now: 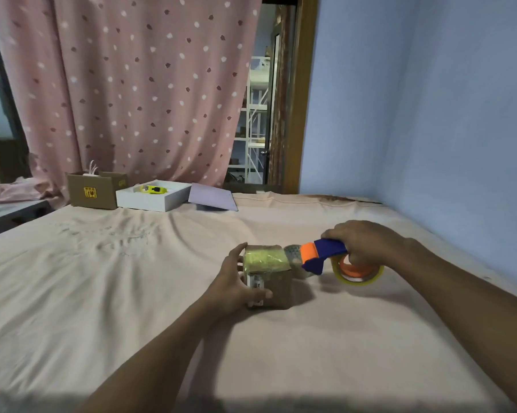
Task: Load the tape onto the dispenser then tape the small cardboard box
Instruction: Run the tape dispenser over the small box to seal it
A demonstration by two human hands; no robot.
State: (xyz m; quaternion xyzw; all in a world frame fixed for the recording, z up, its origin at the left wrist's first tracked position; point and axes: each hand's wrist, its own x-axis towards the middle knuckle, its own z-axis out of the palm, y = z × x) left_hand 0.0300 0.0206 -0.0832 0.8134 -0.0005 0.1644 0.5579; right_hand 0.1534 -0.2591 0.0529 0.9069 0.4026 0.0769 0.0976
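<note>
- Box (267, 275) sits on the bed (132, 293), mid-frame, its top already glossy with tape; a white label shows on the near side.
- Left hand (236, 281) is clamped on the box's left and near sides, thumb at the top edge, most likely to keep it from sliding under the dispenser's pull.
- Right hand (361, 242) is closed around the blue handle of the dispenser (322, 256), held just right of the box with its orange head at the box's top right edge.
- Roll (358, 271) is seated on the orange hub, so loading looks done; the roll hangs low beside the box, near the sheet.
- Whether a strip joins the dispenser to the box is too blurred to tell.
- Judged step: laying or finishing a strip across the top, pulling rightward.
- At the far edge lie a brown carton (94, 190), a white tray (153, 198) and a lilac lid (212, 198), well apart from the work.
</note>
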